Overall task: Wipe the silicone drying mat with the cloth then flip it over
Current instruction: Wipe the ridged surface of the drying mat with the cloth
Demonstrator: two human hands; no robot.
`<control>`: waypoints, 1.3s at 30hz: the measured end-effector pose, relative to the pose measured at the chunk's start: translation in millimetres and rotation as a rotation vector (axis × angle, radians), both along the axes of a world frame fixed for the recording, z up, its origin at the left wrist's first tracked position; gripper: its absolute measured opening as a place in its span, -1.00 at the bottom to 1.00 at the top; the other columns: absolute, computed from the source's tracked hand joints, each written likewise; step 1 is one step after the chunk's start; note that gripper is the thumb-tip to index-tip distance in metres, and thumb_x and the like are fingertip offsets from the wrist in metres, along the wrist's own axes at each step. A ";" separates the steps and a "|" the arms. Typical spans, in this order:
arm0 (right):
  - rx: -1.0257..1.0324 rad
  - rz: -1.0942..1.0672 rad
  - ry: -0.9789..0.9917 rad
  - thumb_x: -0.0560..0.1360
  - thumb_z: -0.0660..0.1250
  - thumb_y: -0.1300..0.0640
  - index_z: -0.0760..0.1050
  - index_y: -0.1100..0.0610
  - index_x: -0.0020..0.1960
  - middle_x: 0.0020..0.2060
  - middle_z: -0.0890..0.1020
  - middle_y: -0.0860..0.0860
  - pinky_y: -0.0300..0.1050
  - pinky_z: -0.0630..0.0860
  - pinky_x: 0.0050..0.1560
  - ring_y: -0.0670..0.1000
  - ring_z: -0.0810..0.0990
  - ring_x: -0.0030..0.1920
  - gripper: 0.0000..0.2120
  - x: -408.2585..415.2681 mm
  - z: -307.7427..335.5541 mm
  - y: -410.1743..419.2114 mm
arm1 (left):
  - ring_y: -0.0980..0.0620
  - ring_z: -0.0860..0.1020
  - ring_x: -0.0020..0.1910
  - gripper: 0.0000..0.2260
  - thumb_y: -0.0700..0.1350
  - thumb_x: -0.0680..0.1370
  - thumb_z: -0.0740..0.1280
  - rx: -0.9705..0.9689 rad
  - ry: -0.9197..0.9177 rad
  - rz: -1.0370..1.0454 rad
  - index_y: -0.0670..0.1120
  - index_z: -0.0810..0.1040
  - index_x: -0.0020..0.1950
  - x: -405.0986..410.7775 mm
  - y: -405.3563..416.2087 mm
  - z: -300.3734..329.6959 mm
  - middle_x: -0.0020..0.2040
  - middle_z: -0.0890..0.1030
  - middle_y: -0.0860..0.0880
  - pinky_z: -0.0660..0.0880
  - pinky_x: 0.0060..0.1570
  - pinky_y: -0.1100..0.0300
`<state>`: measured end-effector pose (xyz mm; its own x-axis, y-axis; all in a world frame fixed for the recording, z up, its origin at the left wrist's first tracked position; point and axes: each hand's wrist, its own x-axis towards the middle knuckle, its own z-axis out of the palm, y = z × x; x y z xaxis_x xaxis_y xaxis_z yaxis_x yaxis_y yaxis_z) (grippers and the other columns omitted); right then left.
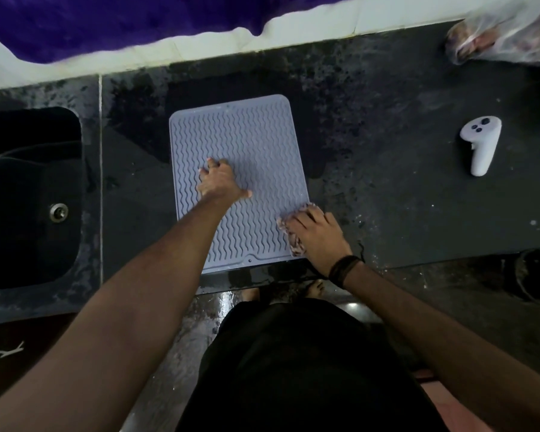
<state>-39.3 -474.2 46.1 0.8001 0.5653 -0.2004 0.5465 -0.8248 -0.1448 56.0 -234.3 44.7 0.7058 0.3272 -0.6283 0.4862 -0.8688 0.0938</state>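
A grey silicone drying mat [250,145] with wavy ridges lies flat on the dark counter [387,188], ridged side up. My left hand [220,183] presses down on the mat's left middle, fingers spread, holding nothing. My right hand [320,236] rests on the mat's near right edge, closed on a bunched pinkish cloth [290,232] that touches the mat. The cloth is partly hidden under my fingers.
A black sink [28,194] with a metal drain sits to the left. A white hand controller [482,145] lies on the counter at the right. A plastic bag [505,35] is at the far right corner. The counter's front edge runs just below the mat.
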 end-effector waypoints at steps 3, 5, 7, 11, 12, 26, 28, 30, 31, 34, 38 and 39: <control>-0.028 0.032 0.061 0.49 0.27 0.13 0.47 0.03 0.30 0.22 0.55 0.02 0.03 0.32 0.18 0.13 0.41 0.28 -0.63 7.1 6.1 -2.6 | -0.30 -0.05 0.64 0.15 0.16 0.44 0.57 0.046 0.014 -0.045 -0.16 -0.21 0.67 1.0 -1.4 2.5 0.68 -0.10 -0.22 0.05 0.54 -0.35; 0.046 -0.030 0.027 0.46 0.30 0.14 0.49 0.06 0.26 0.17 0.57 0.03 0.03 0.32 0.14 0.14 0.43 0.22 -0.64 29.1 15.4 8.3 | -0.27 -0.15 0.65 0.23 0.21 0.41 0.57 0.108 0.029 -0.136 -0.15 -0.30 0.66 7.2 0.6 5.1 0.67 -0.21 -0.21 -0.05 0.53 -0.39; 0.107 -0.097 -0.028 0.42 0.34 0.17 0.49 0.07 0.26 0.16 0.58 0.03 0.02 0.31 0.12 0.13 0.42 0.21 -0.60 61.2 21.8 29.2 | -0.23 -0.28 0.63 0.30 0.24 0.35 0.60 0.128 0.030 -0.225 -0.09 -0.35 0.65 16.7 5.4 7.1 0.65 -0.35 -0.16 -0.14 0.51 -0.43; 0.101 -0.154 -0.071 0.43 0.32 0.22 0.43 0.09 0.33 0.24 0.53 0.06 0.06 0.33 0.18 0.16 0.39 0.28 -0.53 130.8 18.5 77.6 | -0.21 -0.32 0.62 0.33 0.22 0.28 0.65 0.048 0.067 -0.299 0.05 -0.32 0.67 35.9 16.9 8.6 0.64 -0.38 -0.06 -0.14 0.50 -0.45; 0.072 -0.154 -0.052 0.46 0.29 0.22 0.40 0.10 0.36 0.27 0.51 0.07 0.07 0.32 0.21 0.17 0.37 0.30 -0.54 140.4 12.1 85.0 | -0.22 -0.31 0.63 0.33 0.21 0.27 0.65 0.015 0.074 -0.298 0.07 -0.30 0.67 38.9 19.3 6.6 0.65 -0.37 -0.04 -0.11 0.50 -0.46; 0.004 -0.030 0.060 0.37 0.42 0.08 0.51 0.00 0.26 0.17 0.58 -0.02 0.00 0.33 0.15 0.10 0.41 0.23 -0.54 82.3 8.7 40.3 | -0.14 -0.32 0.63 0.43 0.17 0.22 0.69 -0.074 0.018 -0.190 -0.04 -0.40 0.64 34.6 27.8 -6.7 0.65 -0.37 0.00 -0.09 0.53 -0.40; 0.103 -0.104 -0.003 0.38 0.38 0.16 0.51 0.03 0.26 0.17 0.58 0.01 0.02 0.35 0.16 0.11 0.41 0.22 -0.55 110.9 16.3 63.1 | -0.15 -0.38 0.61 0.43 0.24 0.22 0.67 -0.064 0.036 -0.205 -0.04 -0.40 0.64 34.5 31.0 -5.1 0.62 -0.44 -0.05 -0.14 0.54 -0.38; 0.164 -0.157 -0.073 0.40 0.36 0.22 0.47 0.04 0.32 0.25 0.54 0.03 0.07 0.36 0.25 0.13 0.39 0.29 -0.51 144.5 19.6 93.7 | -0.13 -0.42 0.59 0.43 0.33 0.21 0.63 -0.062 0.028 -0.227 0.00 -0.41 0.63 32.7 37.8 -7.3 0.60 -0.49 -0.06 -0.22 0.53 -0.37; 0.167 -0.166 -0.077 0.41 0.35 0.24 0.44 0.04 0.36 0.31 0.51 0.03 0.08 0.35 0.30 0.13 0.37 0.34 -0.48 159.1 19.1 108.0 | -0.12 -0.44 0.58 0.44 0.37 0.20 0.61 -0.069 0.024 -0.242 0.01 -0.43 0.63 31.3 41.5 -9.4 0.59 -0.50 -0.04 -0.24 0.52 -0.38; 0.089 -0.152 -0.003 0.47 0.32 0.23 0.32 0.05 0.45 0.40 0.41 0.04 0.10 0.27 0.39 0.15 0.27 0.41 -0.43 180.4 5.1 137.3 | -0.08 -0.48 0.56 0.46 0.46 0.16 0.56 -0.102 -0.009 -0.264 0.05 -0.46 0.61 28.3 52.6 -21.0 0.57 -0.53 -0.01 -0.29 0.50 -0.39; 0.061 -0.132 -0.030 0.53 0.26 0.18 0.33 0.06 0.43 0.36 0.44 0.04 0.08 0.29 0.36 0.14 0.31 0.37 -0.53 158.3 -11.8 125.9 | -0.04 -0.55 0.52 0.49 0.56 0.08 0.49 -0.138 -0.059 -0.270 0.12 -0.55 0.55 28.1 60.7 -39.1 0.53 -0.59 0.05 -0.45 0.43 -0.36; 0.066 -0.116 -0.028 0.54 0.24 0.16 0.36 0.06 0.42 0.35 0.45 0.03 0.07 0.29 0.36 0.13 0.32 0.37 -0.56 149.4 -13.6 118.9 | -0.03 -0.57 0.51 0.49 0.58 0.07 0.47 -0.137 -0.083 -0.273 0.13 -0.58 0.53 26.4 61.8 -43.2 0.52 -0.61 0.07 -0.49 0.40 -0.33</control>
<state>110.1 -355.3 32.5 0.8655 0.4803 -0.1424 0.4529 -0.8717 -0.1871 82.4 -172.5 1.5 0.8069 0.0348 -0.5897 0.2224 -0.9427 0.2486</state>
